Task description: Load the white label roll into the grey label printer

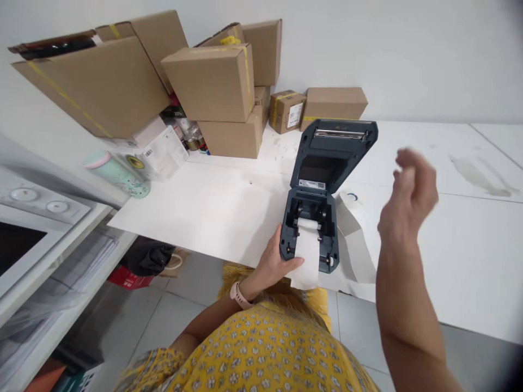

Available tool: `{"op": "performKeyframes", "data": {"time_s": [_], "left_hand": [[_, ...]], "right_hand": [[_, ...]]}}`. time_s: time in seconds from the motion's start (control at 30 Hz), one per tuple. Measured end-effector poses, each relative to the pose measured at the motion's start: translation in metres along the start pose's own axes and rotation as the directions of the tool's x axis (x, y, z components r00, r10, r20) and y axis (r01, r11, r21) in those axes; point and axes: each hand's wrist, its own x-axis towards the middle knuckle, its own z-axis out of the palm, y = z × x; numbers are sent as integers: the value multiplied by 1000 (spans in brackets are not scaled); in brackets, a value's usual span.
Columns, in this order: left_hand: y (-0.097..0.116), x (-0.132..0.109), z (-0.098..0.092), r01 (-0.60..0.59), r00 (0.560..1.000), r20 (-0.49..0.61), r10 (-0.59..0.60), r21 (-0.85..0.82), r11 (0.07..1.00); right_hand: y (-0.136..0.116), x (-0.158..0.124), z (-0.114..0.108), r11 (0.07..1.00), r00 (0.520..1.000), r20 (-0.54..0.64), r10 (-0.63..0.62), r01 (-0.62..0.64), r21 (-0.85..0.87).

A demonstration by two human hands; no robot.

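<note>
A dark grey label printer (322, 179) stands at the front edge of the white table (212, 207) with its lid raised. A white paper strip (307, 258) runs from the roll inside and hangs over the front. My left hand (274, 267) rests against the printer's front left corner, fingers touching the paper strip. My right hand (411, 193) is raised in the air to the right of the printer, blurred by motion, holding nothing that I can make out.
Several cardboard boxes (212, 81) are stacked at the back left against the wall. A mint green tumbler (116, 173) and a white carton (157, 149) lie near them. A loose white strip (355, 239) curls right of the printer. A grey device (28, 228) sits far left.
</note>
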Motion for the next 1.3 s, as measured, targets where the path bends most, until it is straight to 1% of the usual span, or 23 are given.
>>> {"op": "performKeyframes", "data": {"time_s": [0.03, 0.07, 0.1, 0.13, 0.17, 0.2, 0.23, 0.27, 0.33, 0.37, 0.43, 0.47, 0.53, 0.57, 0.63, 0.7, 0.77, 0.87, 0.97, 1.03, 1.1, 1.2, 1.3], "left_hand": [[0, 0, 0, -4, 1000, -6, 4, -8, 1000], [-1, 0, 1, -10, 1000, -11, 10, -24, 1000], [-2, 0, 2, -15, 1000, -17, 15, -45, 999], [-4, -1, 3, -17, 1000, -21, 16, -66, 998], [-6, -3, 4, -15, 1000, -24, 13, -85, 996], [-7, -5, 4, -8, 1000, -23, 6, -98, 995], [-9, -6, 4, 3, 1000, -18, -5, -107, 994], [-10, -8, 4, 15, 1000, -10, -16, -111, 994], [-11, -11, 3, 33, 999, 9, -32, -104, 994], [-11, -12, 2, 36, 999, 14, -35, -93, 995], [-11, -12, -1, 28, 999, 26, -26, -71, 997], [-11, -11, -1, 17, 999, 32, -15, -69, 997], [-13, -10, -2, -12, 999, 47, 17, -95, 995], [-14, -9, -2, -23, 998, 59, 30, -119, 993], [-16, -9, -1, -26, 996, 74, 40, -182, 983], [-16, -9, 1, -6, 996, 82, 28, -261, 965], [-13, -8, 2, 17, 998, 61, 4, -336, 942], [-3, -1, 4, 52, 998, -19, -63, -358, 932], [5, 13, 7, 68, 993, -72, -95, -312, 948], [7, 22, 8, 49, 994, -80, -75, -285, 957], [7, 27, 8, 31, 996, -72, -52, -271, 962], [7, 27, 6, 24, 998, -48, -40, -290, 957], [8, 26, 5, 21, 999, -41, -35, -304, 952]], "right_hand": [[6, 30, 13, 999, 997, 69, 17, -19, 31], [12, 56, 25, 997, 984, 171, 49, -58, 50], [16, 78, 37, 995, 970, 235, 64, -79, 55], [19, 94, 46, 993, 950, 306, 67, -92, 68], [19, 103, 53, 991, 931, 359, 69, -106, 83], [18, 105, 55, 989, 923, 380, 69, -112, 94], [14, 100, 54, 989, 923, 380, 68, -114, 98], [8, 89, 48, 990, 932, 357, 65, -105, 94], [-5, 55, 30, 996, 955, 293, 33, -54, 66], [-11, 34, 18, 999, 963, 269, -7, -8, 54], [-19, -9, -5, 992, 957, 267, -115, 97, 80], [-21, -30, -15, 982, 941, 288, -178, 153, 106], [-18, -67, -30, 966, 910, 326, -257, 229, 123], [-14, -83, -35, 961, 896, 346, -278, 253, 115], [-6, -112, -39, 959, 885, 371, -283, 273, 80], [1, -136, -37, 963, 893, 365, -266, 266, 51], [4, -154, -31, 971, 919, 317, -234, 235, 38], [6, -173, -17, 988, 966, 206, -154, 157, 3], [7, -179, -6, 993, 987, 114, -110, 113, -16], [8, -180, -2, 994, 989, 97, -113, 114, -3], [8, -179, -2, 993, 987, 103, -122, 121, 14], [9, -179, -4, 994, 988, 109, -105, 103, 28], [11, -179, -4, 993, 991, 91, -103, 97, 63]]}}
